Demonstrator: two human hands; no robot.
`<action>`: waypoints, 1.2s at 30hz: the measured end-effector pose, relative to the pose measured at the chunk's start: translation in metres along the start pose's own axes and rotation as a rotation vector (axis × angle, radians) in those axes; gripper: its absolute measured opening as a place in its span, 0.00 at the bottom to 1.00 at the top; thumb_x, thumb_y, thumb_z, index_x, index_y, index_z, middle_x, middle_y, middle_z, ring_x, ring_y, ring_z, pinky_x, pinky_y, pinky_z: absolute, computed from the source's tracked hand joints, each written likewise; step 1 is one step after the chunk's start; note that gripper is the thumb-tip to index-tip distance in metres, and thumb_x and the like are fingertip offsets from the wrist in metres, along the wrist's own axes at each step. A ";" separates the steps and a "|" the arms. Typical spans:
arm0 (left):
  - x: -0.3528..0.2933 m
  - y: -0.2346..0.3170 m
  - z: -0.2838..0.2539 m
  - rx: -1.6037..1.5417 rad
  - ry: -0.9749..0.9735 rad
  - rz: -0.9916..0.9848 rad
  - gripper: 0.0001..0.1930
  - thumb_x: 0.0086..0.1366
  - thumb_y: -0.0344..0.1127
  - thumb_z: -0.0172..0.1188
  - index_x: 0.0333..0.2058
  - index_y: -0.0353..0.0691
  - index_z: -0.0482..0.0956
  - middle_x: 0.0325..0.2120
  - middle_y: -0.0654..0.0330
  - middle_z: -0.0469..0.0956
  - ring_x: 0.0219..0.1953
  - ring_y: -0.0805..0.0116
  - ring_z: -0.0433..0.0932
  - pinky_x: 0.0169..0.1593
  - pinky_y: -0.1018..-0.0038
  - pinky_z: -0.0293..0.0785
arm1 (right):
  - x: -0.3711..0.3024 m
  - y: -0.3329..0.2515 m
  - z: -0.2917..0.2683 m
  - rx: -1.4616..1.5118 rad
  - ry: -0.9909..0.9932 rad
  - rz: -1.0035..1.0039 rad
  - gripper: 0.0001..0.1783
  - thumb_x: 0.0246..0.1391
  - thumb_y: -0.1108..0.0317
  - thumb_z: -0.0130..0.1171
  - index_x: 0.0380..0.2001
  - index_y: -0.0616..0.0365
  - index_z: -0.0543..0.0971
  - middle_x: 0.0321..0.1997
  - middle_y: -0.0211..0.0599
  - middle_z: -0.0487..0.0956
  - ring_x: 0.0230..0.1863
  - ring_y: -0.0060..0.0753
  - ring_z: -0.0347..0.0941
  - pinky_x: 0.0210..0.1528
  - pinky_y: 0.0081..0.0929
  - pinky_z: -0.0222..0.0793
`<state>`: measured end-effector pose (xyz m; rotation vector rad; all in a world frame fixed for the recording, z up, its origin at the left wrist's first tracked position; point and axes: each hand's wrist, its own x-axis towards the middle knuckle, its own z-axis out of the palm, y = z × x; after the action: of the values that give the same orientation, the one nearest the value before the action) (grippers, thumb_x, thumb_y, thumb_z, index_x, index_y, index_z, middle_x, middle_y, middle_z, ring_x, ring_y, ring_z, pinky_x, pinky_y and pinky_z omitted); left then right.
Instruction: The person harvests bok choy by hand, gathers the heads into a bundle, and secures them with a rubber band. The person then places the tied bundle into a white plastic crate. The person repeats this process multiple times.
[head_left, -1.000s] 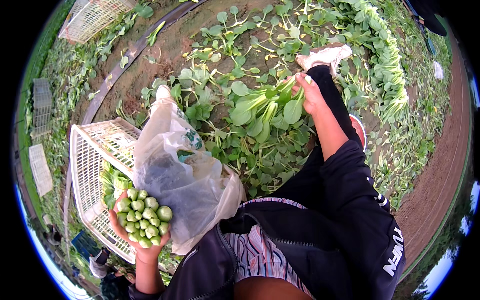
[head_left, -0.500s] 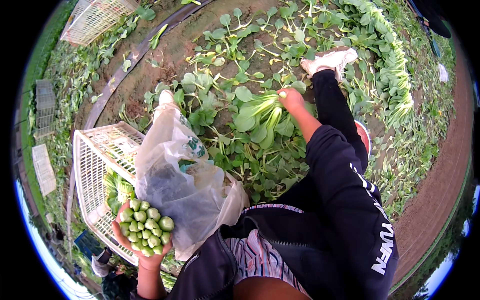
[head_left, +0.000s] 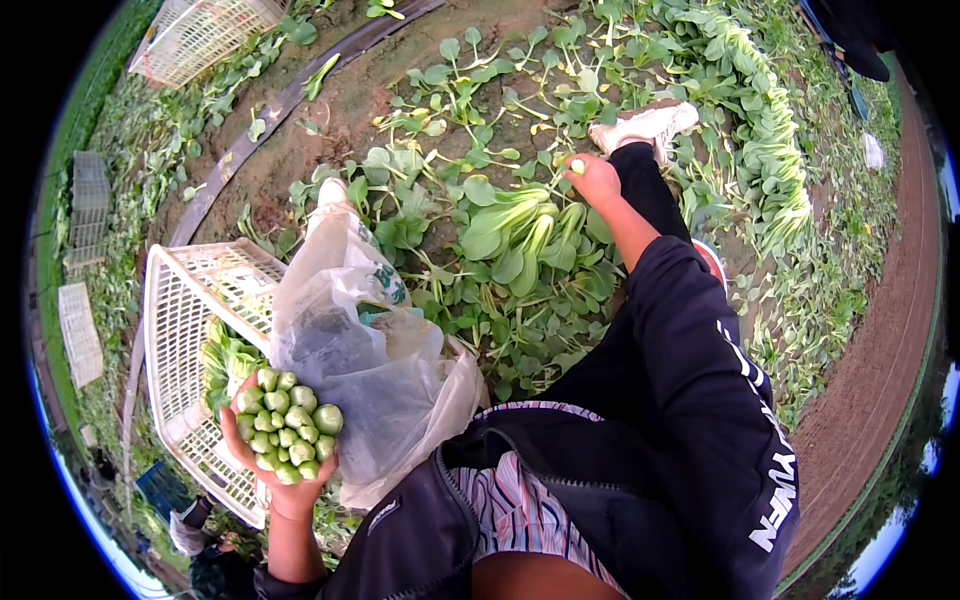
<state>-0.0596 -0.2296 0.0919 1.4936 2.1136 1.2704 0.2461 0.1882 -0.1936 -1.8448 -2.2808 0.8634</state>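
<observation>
My left hand (head_left: 290, 490) is wrapped round a bundle of bok choy (head_left: 285, 425), its pale green cut bases facing up, beside a white plastic crate. My right hand (head_left: 597, 182) is closed on a bok choy (head_left: 578, 167), whose pale base shows at the fingertips; its leaves are mostly hidden behind the hand. Several loose bok choy (head_left: 510, 230) lie on the leaves just left of and below that hand.
The tipped white crate (head_left: 185, 340) at left holds more bok choy (head_left: 228, 360). Clear plastic sheeting (head_left: 370, 370) covers my left leg. A long row of bok choy (head_left: 780, 150) lies at right. Other crates (head_left: 205, 40) stand far left, and a dark strip (head_left: 240, 150) crosses the soil.
My right hand has moved slightly up and right, away from the leafy bok choy, which now lie apart from it. The left hand keeps its bundle, barely shifted.
</observation>
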 end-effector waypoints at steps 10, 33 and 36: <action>0.000 0.002 -0.008 0.207 -0.030 0.025 0.62 0.43 0.56 0.71 0.67 0.47 0.35 0.58 0.45 0.60 0.58 0.49 0.64 0.63 0.54 0.57 | -0.009 -0.007 0.072 -0.208 -0.234 -0.009 0.20 0.44 0.62 0.65 0.44 0.40 0.77 0.47 0.38 0.71 0.48 0.44 0.74 0.48 0.41 0.71; 0.025 0.037 0.015 0.275 -0.129 0.231 0.64 0.35 0.34 0.75 0.67 0.33 0.40 0.63 0.42 0.56 0.62 0.47 0.62 0.63 0.61 0.60 | -0.232 -0.316 -0.109 1.288 -0.477 -0.786 0.17 0.54 0.77 0.58 0.48 0.59 0.78 0.44 0.27 0.77 0.44 0.16 0.70 0.49 0.17 0.67; 0.018 0.032 0.013 0.209 -0.130 0.184 0.64 0.35 0.35 0.76 0.67 0.36 0.40 0.60 0.42 0.60 0.61 0.47 0.65 0.61 0.60 0.63 | -0.255 -0.328 -0.094 1.282 -0.525 -0.858 0.19 0.54 0.73 0.60 0.50 0.60 0.76 0.49 0.30 0.76 0.51 0.22 0.69 0.56 0.23 0.63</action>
<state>-0.0384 -0.2046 0.1135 1.8408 2.1182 1.0009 0.0660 -0.0499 0.1103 -0.1005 -1.5619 1.9714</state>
